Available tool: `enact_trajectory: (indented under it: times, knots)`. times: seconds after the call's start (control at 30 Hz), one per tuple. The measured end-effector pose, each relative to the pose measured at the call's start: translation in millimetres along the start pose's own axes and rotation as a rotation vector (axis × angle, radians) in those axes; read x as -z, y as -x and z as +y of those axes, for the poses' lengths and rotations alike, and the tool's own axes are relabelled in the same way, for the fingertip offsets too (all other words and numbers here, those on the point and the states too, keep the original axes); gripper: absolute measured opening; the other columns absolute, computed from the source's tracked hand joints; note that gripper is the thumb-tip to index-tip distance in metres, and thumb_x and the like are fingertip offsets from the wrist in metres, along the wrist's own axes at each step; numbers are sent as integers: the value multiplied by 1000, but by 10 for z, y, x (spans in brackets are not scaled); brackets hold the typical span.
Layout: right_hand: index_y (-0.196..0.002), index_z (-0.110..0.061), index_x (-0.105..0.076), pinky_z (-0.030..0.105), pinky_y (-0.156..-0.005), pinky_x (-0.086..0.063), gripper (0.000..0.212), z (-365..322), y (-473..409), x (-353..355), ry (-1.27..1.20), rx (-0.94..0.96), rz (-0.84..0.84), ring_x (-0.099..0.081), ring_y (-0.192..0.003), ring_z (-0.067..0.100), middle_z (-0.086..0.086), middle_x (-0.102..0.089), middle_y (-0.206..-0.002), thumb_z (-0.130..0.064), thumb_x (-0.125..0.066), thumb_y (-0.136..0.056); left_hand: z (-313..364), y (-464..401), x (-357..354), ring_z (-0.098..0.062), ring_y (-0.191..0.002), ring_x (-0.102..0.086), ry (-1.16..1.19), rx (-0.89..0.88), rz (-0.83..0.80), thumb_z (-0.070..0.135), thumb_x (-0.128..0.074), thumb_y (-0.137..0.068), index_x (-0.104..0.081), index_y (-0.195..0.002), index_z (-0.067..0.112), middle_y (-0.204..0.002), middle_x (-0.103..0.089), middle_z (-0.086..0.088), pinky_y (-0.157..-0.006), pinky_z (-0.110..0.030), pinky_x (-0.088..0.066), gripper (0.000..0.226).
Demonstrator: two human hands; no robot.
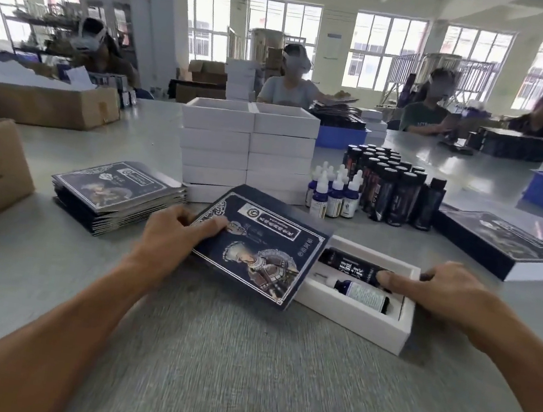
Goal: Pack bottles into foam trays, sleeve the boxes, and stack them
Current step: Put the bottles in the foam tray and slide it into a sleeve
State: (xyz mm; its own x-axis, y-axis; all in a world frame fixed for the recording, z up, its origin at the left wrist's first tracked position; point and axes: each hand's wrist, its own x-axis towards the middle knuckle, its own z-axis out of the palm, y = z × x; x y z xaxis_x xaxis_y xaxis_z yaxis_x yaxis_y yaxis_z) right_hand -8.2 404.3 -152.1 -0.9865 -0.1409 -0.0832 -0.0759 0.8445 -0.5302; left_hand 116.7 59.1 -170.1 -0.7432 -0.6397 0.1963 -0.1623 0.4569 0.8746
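Fingers [207, 225] of left hand [170, 230] curling round sleeve [258, 242] edge, thumb lying on top, holding it half over tray [357, 315]. Right hand [448, 291] gripping tray's far end, thumb [391, 279] pressing dark bottle [346, 266]; dropper bottle [360, 293] lying beside it. Tray resting on counter [241, 374]. Spare bottles [386, 190], white boxes [246, 150], sleeve stack [116, 195] sitting behind.

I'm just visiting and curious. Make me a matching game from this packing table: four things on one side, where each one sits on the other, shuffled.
Things:
1. printed sleeve
2. foam tray
3. stack of white boxes
4. pile of flat sleeves

Places:
A. behind the sleeve, mid-table
B. gripped by the left hand
C. far left of the left hand
D. under the right hand, two bottles inside

Pairs: 1-B, 2-D, 3-A, 4-C
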Motion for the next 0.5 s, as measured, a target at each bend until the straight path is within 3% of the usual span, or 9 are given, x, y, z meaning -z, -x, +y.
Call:
enact_trajectory:
  times: [0.07, 0.2, 0.37, 0.5]
  knots:
    - [-71, -4, -68, 31, -61, -34, 93, -23, 10, 20, 9, -20, -7, -54, -64, 23, 9, -61, -69, -90, -61, -35, -29, -17, 49, -5, -52, -64, 128, 71, 19, 60, -78, -68, -67, -86, 18, -70, -72, 1, -42, -16, -44, 46]
    - [-64, -13, -58, 29, -56, -34, 76, 6, -33, 2, 40, -33, 33, -51, -61, 21, 5, -56, -66, -87, -67, -52, -111, -97, 127, -10, -53, -60, 297, 172, 64, 50, -83, -67, -72, -86, 19, -66, -73, 5, -44, -25, -48, 38]
    - [-78, -12, -65, 28, -55, -39, 70, -28, -155, -115, -15, -3, 56, -59, -67, 19, 4, -65, -76, -81, -67, -66, -167, -166, 96, -6, -40, -54, 351, 212, 119, 39, -81, -75, -74, -87, 17, -58, -68, 7, -42, -25, -45, 26]
    - [-83, -13, -63, 27, -53, -40, 62, -177, -225, -163, -30, -2, 35, -59, -67, 18, 3, -64, -78, -74, -68, -73, -157, -156, 108, -11, -47, -60, 449, 236, -35, 28, -81, -75, -76, -88, 12, -70, -72, 0, -41, -26, -48, 21]
